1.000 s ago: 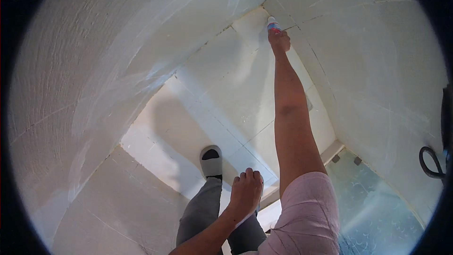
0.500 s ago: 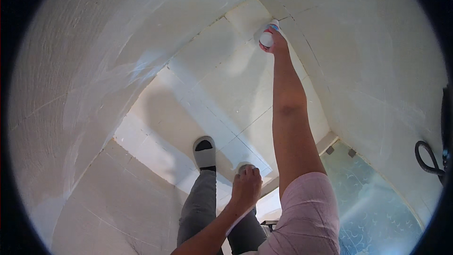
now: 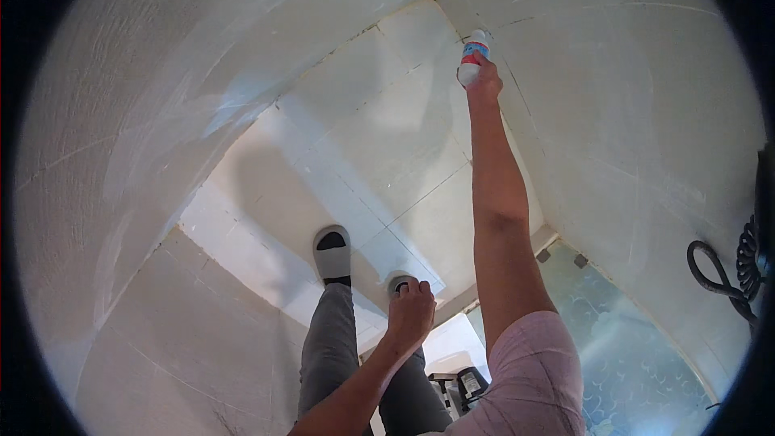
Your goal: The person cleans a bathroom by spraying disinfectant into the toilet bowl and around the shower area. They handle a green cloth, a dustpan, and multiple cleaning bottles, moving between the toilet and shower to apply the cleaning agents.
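At the end of my outstretched right arm, my right hand (image 3: 486,79) is closed round a white plastic bottle (image 3: 473,55) with a red and blue label. The bottle is tilted, its narrow end pointing away from me at the foot of the right-hand wall, close to the far corner. Whether anything flows out cannot be seen. My left hand (image 3: 412,312) hangs in front of my right leg, over the slipper on that foot. Its fingers are curled together, and what they hold, if anything, is hidden.
Pale tiled floor (image 3: 355,169) spreads ahead, with dark joints and walls on both sides. My left foot wears a grey slipper (image 3: 332,257). A patterned glass panel (image 3: 622,339) stands at the lower right. A black coiled cord (image 3: 747,258) hangs at the right edge.
My right hand has shifted the bottle slightly right, against the wall, and turned it so more of the label shows. My left hand stays low, fingers curled. The view has shifted a little.
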A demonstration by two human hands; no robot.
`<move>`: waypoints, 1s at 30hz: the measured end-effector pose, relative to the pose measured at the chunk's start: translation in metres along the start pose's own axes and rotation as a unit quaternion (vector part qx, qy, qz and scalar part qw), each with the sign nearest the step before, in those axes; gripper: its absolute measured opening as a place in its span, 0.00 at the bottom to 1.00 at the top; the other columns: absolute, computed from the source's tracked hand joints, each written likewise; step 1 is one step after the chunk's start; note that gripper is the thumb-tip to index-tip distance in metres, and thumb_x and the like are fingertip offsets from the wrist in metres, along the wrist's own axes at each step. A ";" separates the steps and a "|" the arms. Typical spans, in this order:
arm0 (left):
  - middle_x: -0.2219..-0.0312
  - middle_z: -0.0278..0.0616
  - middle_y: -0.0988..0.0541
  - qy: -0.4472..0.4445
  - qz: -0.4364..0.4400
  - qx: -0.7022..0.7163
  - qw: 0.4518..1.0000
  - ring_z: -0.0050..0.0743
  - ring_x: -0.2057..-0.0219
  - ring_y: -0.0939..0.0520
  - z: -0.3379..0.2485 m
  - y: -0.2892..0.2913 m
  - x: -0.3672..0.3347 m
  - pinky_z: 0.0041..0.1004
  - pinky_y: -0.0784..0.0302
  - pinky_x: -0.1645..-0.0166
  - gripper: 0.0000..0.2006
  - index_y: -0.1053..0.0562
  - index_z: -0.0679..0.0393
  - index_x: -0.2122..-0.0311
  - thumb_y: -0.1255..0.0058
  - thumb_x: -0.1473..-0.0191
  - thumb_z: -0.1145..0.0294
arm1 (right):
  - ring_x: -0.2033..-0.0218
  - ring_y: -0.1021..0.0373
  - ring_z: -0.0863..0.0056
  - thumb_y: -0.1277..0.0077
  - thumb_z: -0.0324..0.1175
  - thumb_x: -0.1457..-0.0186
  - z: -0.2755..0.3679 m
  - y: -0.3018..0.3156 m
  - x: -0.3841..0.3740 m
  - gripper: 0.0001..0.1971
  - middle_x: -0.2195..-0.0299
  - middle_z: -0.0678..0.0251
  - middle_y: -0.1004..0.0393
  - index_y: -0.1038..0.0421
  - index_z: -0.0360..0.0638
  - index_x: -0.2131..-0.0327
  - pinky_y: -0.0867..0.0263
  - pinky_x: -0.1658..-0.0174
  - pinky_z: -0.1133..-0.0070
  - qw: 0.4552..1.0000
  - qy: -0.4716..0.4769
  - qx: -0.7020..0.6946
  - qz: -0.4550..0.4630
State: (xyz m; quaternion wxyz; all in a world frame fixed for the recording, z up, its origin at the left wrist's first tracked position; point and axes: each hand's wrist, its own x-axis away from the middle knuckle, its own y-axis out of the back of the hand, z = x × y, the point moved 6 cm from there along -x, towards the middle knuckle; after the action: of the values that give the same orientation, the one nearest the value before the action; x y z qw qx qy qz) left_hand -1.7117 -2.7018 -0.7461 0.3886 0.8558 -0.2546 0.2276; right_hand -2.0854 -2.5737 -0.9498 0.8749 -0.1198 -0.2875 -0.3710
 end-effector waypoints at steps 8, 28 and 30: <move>0.69 0.50 0.31 0.008 0.018 0.027 0.999 0.42 0.67 0.26 0.002 -0.002 -0.002 0.35 0.28 0.65 0.16 0.36 0.65 0.66 0.49 0.55 0.63 | 0.68 0.33 0.65 0.41 0.39 0.59 -0.020 -0.004 0.002 0.27 0.66 0.62 0.32 0.40 0.37 0.57 0.34 0.67 0.64 0.987 -0.101 0.041 0.122; 0.71 0.46 0.32 0.016 0.000 0.048 0.999 0.37 0.69 0.26 -0.008 -0.021 0.011 0.32 0.28 0.67 0.13 0.34 0.63 0.69 0.51 0.53 0.63 | 0.72 0.31 0.67 0.39 0.32 0.63 0.011 0.159 0.049 0.18 0.69 0.60 0.30 0.31 0.27 0.70 0.33 0.69 0.73 0.981 0.055 0.016 -0.184; 0.71 0.45 0.32 0.002 -0.012 0.057 0.998 0.37 0.69 0.26 -0.012 -0.020 0.012 0.32 0.28 0.67 0.13 0.34 0.63 0.68 0.51 0.54 0.63 | 0.68 0.32 0.66 0.40 0.34 0.61 0.012 0.158 0.034 0.21 0.67 0.61 0.31 0.33 0.30 0.65 0.34 0.65 0.69 0.996 0.023 -0.055 -0.071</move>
State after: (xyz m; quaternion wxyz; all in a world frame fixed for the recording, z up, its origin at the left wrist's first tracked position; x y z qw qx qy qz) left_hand -1.6922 -2.6843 -0.7432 0.3423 0.8791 -0.2304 0.2388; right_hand -1.9574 -2.4784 -0.9194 0.8448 -0.1380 -0.2541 -0.4502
